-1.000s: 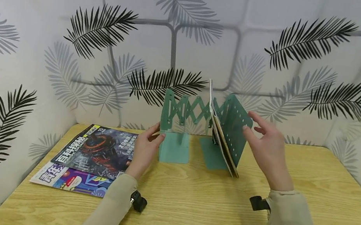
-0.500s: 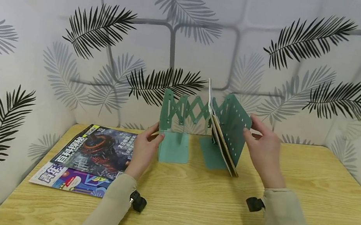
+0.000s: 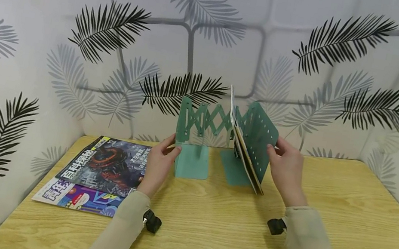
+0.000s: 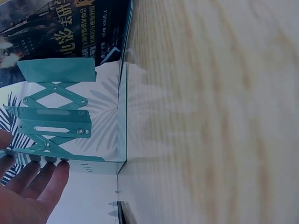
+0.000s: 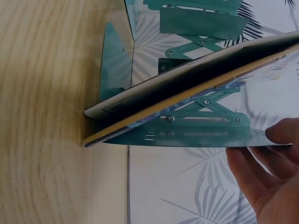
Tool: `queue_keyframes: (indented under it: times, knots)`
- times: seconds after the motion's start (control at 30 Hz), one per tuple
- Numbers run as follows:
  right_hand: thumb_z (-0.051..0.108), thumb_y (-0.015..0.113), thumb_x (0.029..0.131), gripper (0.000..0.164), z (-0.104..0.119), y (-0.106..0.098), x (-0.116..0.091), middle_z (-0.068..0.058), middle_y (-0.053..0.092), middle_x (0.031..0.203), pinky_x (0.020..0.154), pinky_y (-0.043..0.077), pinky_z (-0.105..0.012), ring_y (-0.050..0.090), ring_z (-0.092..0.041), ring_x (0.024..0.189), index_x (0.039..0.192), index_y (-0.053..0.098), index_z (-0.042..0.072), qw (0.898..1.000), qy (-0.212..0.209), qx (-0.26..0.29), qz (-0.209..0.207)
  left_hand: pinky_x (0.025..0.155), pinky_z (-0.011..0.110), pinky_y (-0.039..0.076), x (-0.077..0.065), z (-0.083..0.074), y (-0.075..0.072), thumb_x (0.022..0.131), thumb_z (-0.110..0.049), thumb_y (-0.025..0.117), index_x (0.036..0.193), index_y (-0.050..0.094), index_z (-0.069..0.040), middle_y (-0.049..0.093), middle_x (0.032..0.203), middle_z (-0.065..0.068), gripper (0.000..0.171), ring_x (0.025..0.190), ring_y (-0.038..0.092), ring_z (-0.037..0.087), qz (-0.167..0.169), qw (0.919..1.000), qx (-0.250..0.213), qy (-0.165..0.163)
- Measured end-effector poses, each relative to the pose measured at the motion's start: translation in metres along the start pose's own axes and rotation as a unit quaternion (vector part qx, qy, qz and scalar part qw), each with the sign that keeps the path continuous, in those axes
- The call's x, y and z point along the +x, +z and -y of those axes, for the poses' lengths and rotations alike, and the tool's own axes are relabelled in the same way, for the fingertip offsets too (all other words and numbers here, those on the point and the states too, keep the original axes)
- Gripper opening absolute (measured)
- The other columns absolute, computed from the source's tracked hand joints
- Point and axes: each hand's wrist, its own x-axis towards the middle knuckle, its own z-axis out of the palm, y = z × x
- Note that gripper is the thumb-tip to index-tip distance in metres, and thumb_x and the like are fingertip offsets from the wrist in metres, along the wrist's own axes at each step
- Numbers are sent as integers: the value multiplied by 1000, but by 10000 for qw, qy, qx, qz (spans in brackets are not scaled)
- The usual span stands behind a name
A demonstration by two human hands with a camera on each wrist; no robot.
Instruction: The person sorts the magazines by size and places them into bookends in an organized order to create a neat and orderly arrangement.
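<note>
A green metal extendable book rack (image 3: 193, 162) stands against the wall, its two end plates joined by a scissor lattice (image 3: 217, 121). My left hand (image 3: 158, 166) grips the left end plate (image 4: 74, 164), its fingers on the outer face and the thumb on the inner side. At the other end my right hand (image 3: 286, 169) pinches the edge of the perforated right end plate (image 3: 258, 147) between thumb and fingers. Two thin magazines or books (image 5: 187, 100) stand tilted inside, leaning toward the right plate. Their lower edges reach the wooden table.
Left of the rack, a dark-covered magazine (image 3: 110, 167) overlaps a purple one (image 3: 93, 202), both flat on the wooden table (image 3: 214, 231). A leaf-patterned wall (image 3: 225, 59) rises right behind the rack. Black straps with small devices (image 3: 152, 221) are on both wrists.
My right hand has moved left and slightly down, from beside the right end plate to pinching its edge. The left hand, rack and magazines look nearly unchanged.
</note>
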Motion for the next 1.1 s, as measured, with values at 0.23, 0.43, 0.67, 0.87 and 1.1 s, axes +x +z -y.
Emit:
queue_keyframes:
  times: [0.23, 0.43, 0.67, 0.87, 1.1]
  knots:
    - [8, 58, 98, 26, -4, 2, -2, -20, 68, 116, 75, 56, -51, 70, -36, 93, 119, 70, -1, 9998, -128, -154, -36, 94, 48, 50, 1, -1, -2, 100, -15, 58, 148, 46, -12, 53, 141, 11, 49, 122, 56, 29, 85, 9999, -54, -114]
    - [8, 57, 98, 24, -3, 2, -2, -21, 70, 110, 75, 56, -52, 69, -37, 93, 117, 70, -1, 9991, -248, -345, 30, 92, 47, 51, -3, 0, -2, 100, -21, 59, 147, 48, -19, 55, 138, 6, 48, 119, 57, 24, 2, 10000, -10, -28]
    - [8, 58, 98, 17, -3, 2, 0, -22, 71, 104, 83, 52, -55, 67, -40, 99, 104, 70, -3, 9963, -451, -735, -41, 89, 45, 53, -4, 0, 0, 100, -23, 59, 146, 50, -21, 58, 134, 5, 47, 114, 60, 22, -43, 9997, 206, 118]
    - [7, 59, 98, 18, -3, 2, -1, -22, 69, 105, 86, 50, -55, 65, -40, 101, 104, 69, -5, 9955, -536, -776, -60, 89, 46, 53, -4, 1, 0, 100, -24, 58, 145, 52, -17, 58, 135, 6, 45, 115, 60, 23, -51, 9994, 325, 101]
    - [5, 59, 97, 18, -3, 1, -1, -23, 64, 104, 86, 50, -54, 63, -39, 96, 104, 69, -7, 9952, -609, -764, -38, 87, 43, 54, -5, 1, -2, 100, -24, 58, 144, 53, -16, 58, 134, 5, 44, 114, 59, 23, -15, 9992, 401, 49]
